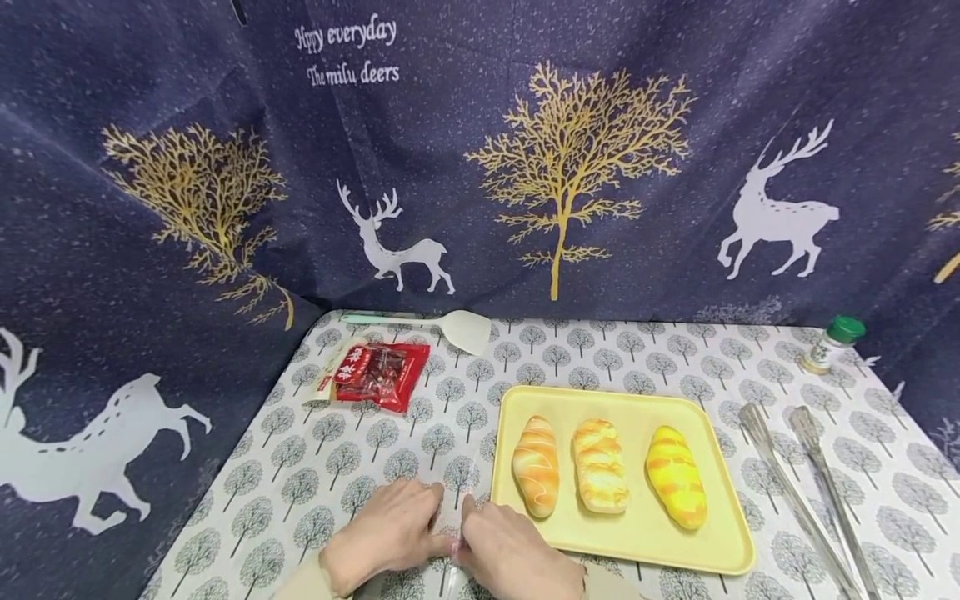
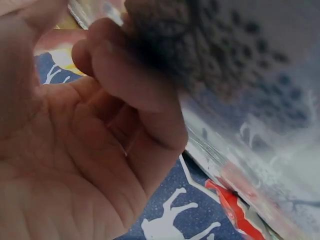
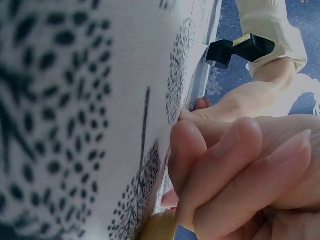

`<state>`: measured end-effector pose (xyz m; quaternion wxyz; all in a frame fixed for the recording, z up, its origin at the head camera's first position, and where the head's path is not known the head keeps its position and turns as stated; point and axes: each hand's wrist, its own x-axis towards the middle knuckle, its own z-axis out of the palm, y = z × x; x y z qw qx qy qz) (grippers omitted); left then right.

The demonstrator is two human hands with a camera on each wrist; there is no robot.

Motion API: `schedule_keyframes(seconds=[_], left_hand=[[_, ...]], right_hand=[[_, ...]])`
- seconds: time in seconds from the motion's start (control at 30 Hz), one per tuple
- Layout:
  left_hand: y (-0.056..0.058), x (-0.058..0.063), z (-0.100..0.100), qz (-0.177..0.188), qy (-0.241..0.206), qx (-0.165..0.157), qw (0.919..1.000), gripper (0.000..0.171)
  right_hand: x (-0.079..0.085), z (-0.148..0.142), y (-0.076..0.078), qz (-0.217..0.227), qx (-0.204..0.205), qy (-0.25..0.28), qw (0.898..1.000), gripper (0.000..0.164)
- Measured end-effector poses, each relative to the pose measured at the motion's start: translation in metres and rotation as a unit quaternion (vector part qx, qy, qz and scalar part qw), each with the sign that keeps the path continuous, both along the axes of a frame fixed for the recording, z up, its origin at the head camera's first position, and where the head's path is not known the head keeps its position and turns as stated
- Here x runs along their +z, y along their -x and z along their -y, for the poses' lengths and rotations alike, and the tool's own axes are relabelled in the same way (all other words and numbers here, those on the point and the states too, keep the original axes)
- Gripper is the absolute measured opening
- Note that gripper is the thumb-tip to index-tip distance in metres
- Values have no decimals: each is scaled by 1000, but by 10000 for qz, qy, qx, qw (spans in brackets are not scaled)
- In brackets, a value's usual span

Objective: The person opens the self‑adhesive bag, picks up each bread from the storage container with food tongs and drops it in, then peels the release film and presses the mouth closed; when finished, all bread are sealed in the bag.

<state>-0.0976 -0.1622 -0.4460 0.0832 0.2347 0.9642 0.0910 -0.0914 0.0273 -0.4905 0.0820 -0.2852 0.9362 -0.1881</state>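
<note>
My left hand and right hand rest close together at the table's front, thumbs almost meeting. In the left wrist view the left hand's fingers bend loosely over the palm, with nothing visible in them. Loosely curled too are the right hand's fingers, beside the tablecloth, holding nothing that shows. Just right of the right hand lies a yellow tray. On it are a striped bread roll, a browned bread roll and a yellow bread roll.
A red food packet lies at the back left, below a white spatula with a green handle end. Metal tongs lie right of the tray. A green-capped seasoning bottle stands at the back right. Behind the table hangs a dark curtain.
</note>
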Motion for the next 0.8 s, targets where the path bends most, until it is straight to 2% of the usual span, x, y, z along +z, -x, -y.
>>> schedule_keyframes(seconds=[0.1, 0.3, 0.4, 0.5, 0.6, 0.67, 0.8], left_hand=[[0, 1, 1, 56, 11, -5, 10000, 41], [-1, 0, 4, -23, -120, -307, 9995, 34], [-1, -1, 8, -21, -409, -375, 9985, 33], [-2, -1, 11, -55, -633, -264, 9976, 32], [-5, 0, 10, -207, -786, -18, 9967, 30], [-8, 2, 8, -444, -896, 90, 9949, 30], [-14, 4, 4, -1000, -885, 90, 9910, 31]], right_hand=[[5, -1, -2, 92, -47, 61, 9999, 56], [16, -4, -5, -68, 0, 13, 10000, 44], [13, -4, -5, -114, -10, -34, 9999, 52], [7, -5, -4, -276, 15, -28, 9996, 58], [4, -5, -5, -404, 88, -6, 9991, 58], [7, -5, -5, -370, 132, -31, 9992, 60], [10, -4, -5, -185, 124, -115, 9997, 66]])
